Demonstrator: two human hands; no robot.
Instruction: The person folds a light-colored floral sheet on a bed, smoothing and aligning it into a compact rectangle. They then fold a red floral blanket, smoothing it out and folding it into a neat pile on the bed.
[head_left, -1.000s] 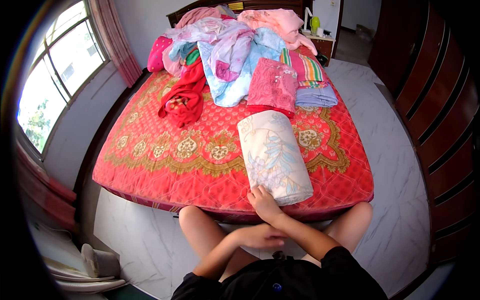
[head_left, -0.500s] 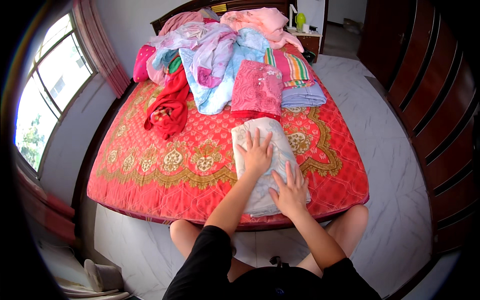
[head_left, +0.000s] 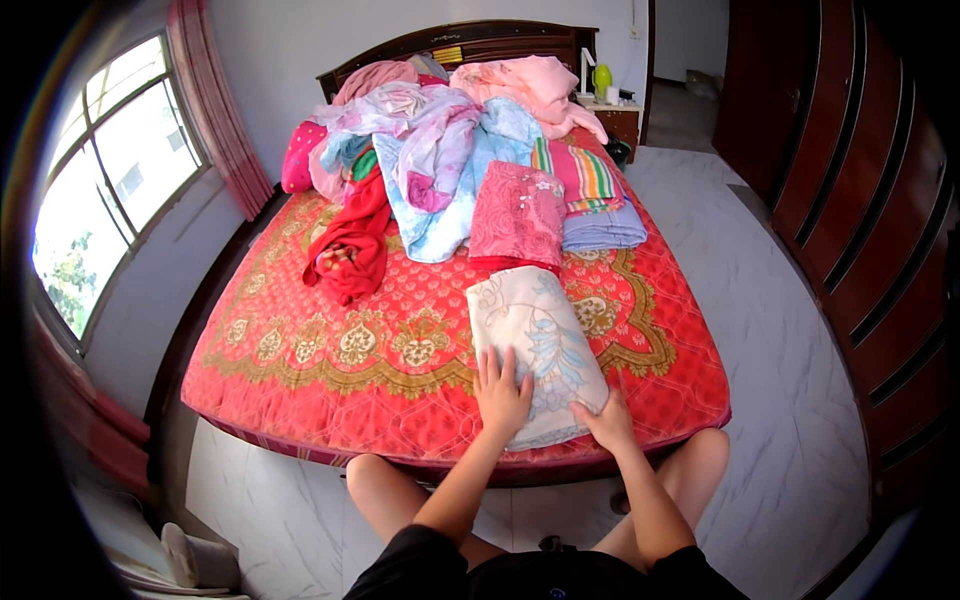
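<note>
Currently, a folded cloth (head_left: pixel 535 350), pale with a blue floral print, is pressed flat by both hands near the front edge of the bed (head_left: pixel 300 400). The left hand (head_left: pixel 502 392) is laid palm down on the cloth's near left part, fingers spread. The right hand (head_left: pixel 607 418) is set at the cloth's near right corner, fingers extended and touching its edge. Just beyond the hands, past the cloth's far end, a folded pink cloth (head_left: pixel 518 215) is seen, with a lilac stack (head_left: pixel 603 228) to its right under a striped piece (head_left: pixel 583 172). Farther off to the left of the hands a red garment (head_left: pixel 352 245) is draped, and a heap of clothes (head_left: pixel 440 130) is piled against the headboard (head_left: pixel 470 42).
</note>
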